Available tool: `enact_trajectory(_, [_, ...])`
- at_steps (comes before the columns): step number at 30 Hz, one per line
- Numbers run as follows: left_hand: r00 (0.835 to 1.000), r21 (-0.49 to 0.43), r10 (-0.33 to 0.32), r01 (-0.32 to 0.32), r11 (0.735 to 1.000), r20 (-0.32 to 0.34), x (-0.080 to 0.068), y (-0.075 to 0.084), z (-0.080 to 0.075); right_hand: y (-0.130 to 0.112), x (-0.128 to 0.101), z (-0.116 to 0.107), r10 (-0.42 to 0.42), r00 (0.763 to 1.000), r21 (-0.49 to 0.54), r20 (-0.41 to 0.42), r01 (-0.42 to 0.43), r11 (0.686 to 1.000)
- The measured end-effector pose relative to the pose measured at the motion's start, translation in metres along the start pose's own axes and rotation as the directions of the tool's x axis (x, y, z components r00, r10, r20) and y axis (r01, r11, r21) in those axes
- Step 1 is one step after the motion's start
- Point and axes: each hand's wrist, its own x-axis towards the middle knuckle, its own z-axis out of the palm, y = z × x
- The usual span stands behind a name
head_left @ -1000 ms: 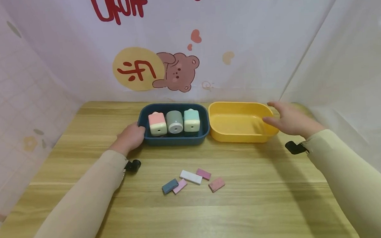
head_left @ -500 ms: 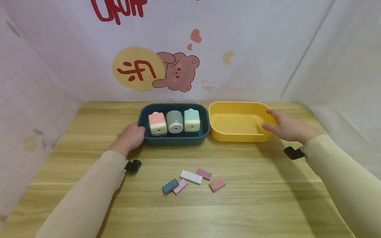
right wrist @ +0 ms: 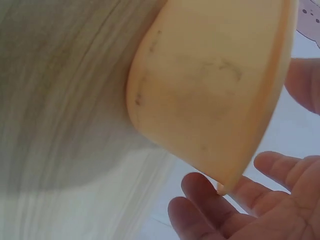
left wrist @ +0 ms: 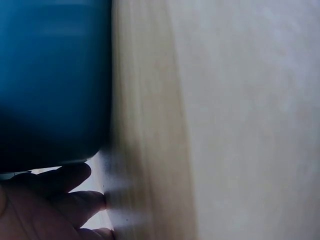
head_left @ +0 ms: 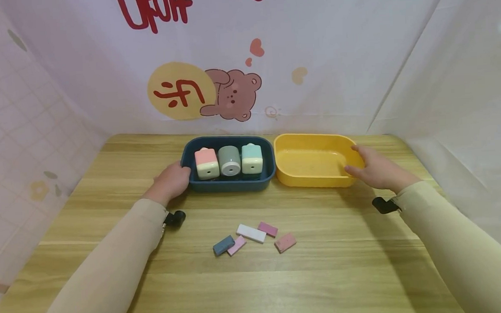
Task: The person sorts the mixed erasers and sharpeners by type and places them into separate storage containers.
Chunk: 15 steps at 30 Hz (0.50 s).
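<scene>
My left hand (head_left: 172, 182) holds the left end of a dark blue tray (head_left: 231, 186), its thumb at the rim. In the left wrist view its fingers (left wrist: 75, 205) lie by the tray's outer wall. Inside the tray sit three small blocky containers with holes: a pink-and-cream one (head_left: 207, 163), a grey one (head_left: 229, 161) and a mint-and-cream one (head_left: 252, 159). My right hand (head_left: 380, 168) is at the right end of a yellow tray (head_left: 315, 181), thumb and fingers spread about its rim. The right wrist view shows loosely bent fingers (right wrist: 207, 192) at the tray's corner.
Several small flat blocks lie on the wooden table (head_left: 257, 293) before the trays: blue-grey (head_left: 224, 245), light pink (head_left: 236, 245), white (head_left: 251, 233), magenta (head_left: 268, 229) and salmon (head_left: 285, 242). A printed cloth (head_left: 334, 53) hangs behind the table, with more at both sides.
My right hand has moved slightly left and down, in against the yellow tray's right end. The left hand and both trays have stayed in place.
</scene>
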Motion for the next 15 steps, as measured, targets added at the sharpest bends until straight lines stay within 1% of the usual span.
enact_trajectory(5, [1.000, -0.005, 0.002, -0.002, 1.000, 0.000, -0.0005, 0.0004, 0.0003, 0.0007, 0.0000, 0.0024, 0.015, 1.000, -0.006, -0.026, -0.015, 1.000])
enact_trajectory(11, [1.000, 0.004, 0.010, -0.010, 1.000, 0.000, -0.0014, 0.0005, -0.0005, 0.0010, -0.0016, 0.0031, 0.044, 0.998, -0.010, -0.035, -0.044, 0.999])
enact_trajectory(15, [1.000, 0.007, 0.012, -0.012, 1.000, -0.005, -0.0007, -0.0005, -0.0002, 0.0020, -0.0014, 0.0043, 0.050, 0.998, 0.016, -0.049, -0.049, 0.999])
